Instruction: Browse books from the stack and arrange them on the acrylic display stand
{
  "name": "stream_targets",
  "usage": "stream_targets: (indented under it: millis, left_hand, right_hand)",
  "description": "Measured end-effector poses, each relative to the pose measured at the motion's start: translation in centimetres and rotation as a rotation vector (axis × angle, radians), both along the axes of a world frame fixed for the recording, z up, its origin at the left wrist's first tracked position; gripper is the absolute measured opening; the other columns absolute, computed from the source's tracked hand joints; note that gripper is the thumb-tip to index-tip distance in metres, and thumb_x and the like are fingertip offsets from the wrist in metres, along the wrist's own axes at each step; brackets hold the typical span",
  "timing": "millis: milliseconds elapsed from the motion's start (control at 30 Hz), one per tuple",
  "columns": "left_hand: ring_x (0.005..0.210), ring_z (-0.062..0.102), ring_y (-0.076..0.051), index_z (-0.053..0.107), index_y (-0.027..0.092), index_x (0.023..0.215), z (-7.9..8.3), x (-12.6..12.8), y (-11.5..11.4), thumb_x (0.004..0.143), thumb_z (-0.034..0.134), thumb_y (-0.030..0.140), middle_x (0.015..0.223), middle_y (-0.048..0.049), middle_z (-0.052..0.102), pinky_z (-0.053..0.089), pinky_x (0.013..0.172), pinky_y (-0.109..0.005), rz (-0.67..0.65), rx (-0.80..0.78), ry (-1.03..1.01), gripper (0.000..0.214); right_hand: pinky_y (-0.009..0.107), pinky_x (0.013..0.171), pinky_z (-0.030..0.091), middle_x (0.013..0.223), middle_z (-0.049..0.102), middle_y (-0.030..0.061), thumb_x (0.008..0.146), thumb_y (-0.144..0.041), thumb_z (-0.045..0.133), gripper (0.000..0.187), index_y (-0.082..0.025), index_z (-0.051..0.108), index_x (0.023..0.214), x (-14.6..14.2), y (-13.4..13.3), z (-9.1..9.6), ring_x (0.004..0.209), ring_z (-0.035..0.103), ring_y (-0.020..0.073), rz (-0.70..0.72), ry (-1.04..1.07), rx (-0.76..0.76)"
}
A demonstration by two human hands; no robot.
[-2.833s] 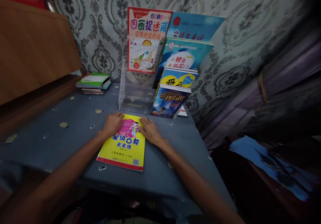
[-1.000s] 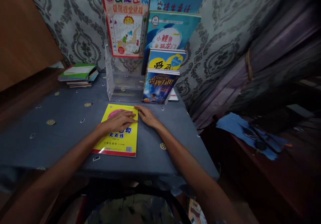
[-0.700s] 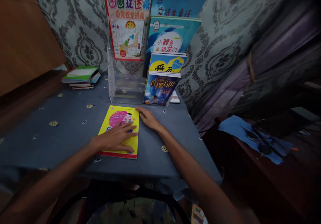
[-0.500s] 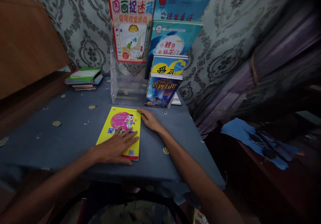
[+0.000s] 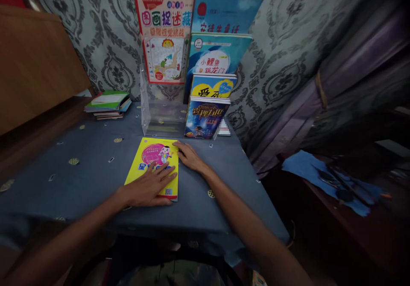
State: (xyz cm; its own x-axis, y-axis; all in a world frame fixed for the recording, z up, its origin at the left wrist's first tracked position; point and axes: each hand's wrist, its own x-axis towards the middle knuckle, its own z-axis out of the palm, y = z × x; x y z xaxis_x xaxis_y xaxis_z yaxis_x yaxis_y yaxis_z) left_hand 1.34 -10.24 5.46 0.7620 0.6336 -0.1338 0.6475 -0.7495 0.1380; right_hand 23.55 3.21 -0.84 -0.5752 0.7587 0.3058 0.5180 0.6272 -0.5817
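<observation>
A yellow book (image 5: pixel 137 172) with a pink oval and a cartoon child on its cover lies closed on the blue tablecloth (image 5: pixel 89 183). My left hand (image 5: pixel 149 187) rests flat across the lower half of the cover, fingers spread over part of the title. At the book's upper right corner, my right hand (image 5: pixel 190 157) has its fingers bent together on the edge, gripping it. Its thumb is hard to make out. Just behind the book stands a clear plastic book rack (image 5: pixel 144 106).
In the rack are a red-bordered picture book (image 5: pixel 166 42), two blue-green books (image 5: pixel 224 14), a yellow-and-blue book (image 5: pixel 211 87) and a dark blue book (image 5: pixel 205 117). A pile of books (image 5: pixel 109 102) lies back left. Right of the table, a blue cloth (image 5: pixel 304 170) lies under dark objects.
The view has tilted slightly, so the rack sits lower in the picture. My right hand's fingertips have come a little further onto the book's corner. My left hand stays on the cover.
</observation>
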Motion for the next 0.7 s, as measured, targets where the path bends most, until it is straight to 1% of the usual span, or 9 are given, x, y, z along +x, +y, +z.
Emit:
stream_targets:
  millis: [167,333,533,700]
  left_hand:
    - [0.154,0.013,-0.033,0.016,0.023,0.16,0.1,0.0,0.9,0.096,0.025,0.072,0.166,-0.0135,0.018,0.009,0.122,-0.058,0.007,0.017,0.001,0.081]
    - [0.154,0.014,-0.033,0.017,0.023,0.159,0.1,0.0,1.8,0.096,0.026,0.072,0.167,-0.0128,0.017,0.01,0.123,-0.056,0.008,0.025,0.011,0.081]
    - [0.153,0.017,-0.033,0.021,0.024,0.158,0.0,-0.1,2.1,0.095,0.03,0.073,0.166,-0.0128,0.022,0.011,0.122,-0.056,0.01,0.025,-0.041,0.081]
    - [0.151,0.023,-0.032,0.026,0.026,0.157,0.1,-0.2,2.5,0.088,0.038,0.08,0.163,-0.0124,0.03,0.013,0.122,-0.054,0.026,-0.01,-0.084,0.088]
  right_hand:
    - [0.053,0.12,0.031,0.147,0.056,0.0092,0.091,-0.01,0.044,0.056,-0.024,0.049,0.145,0.1,0.0,-0.1,0.143,0.043,0.022,-0.003,0.001,0.02]
    - [0.051,0.12,0.032,0.146,0.057,0.0096,0.091,-0.009,0.043,0.054,-0.023,0.052,0.142,0.0,0.1,-0.2,0.142,0.045,0.0214,-0.015,0.008,0.006]
    - [0.051,0.118,0.033,0.145,0.058,0.0114,0.091,-0.012,0.049,0.05,-0.022,0.055,0.139,0.0,0.1,-0.2,0.141,0.047,0.023,-0.017,0.027,0.018]
    - [0.055,0.119,0.031,0.146,0.056,0.0122,0.091,-0.017,0.054,0.051,-0.023,0.053,0.141,-0.1,-0.3,0.2,0.141,0.046,0.0259,-0.018,0.009,0.017]
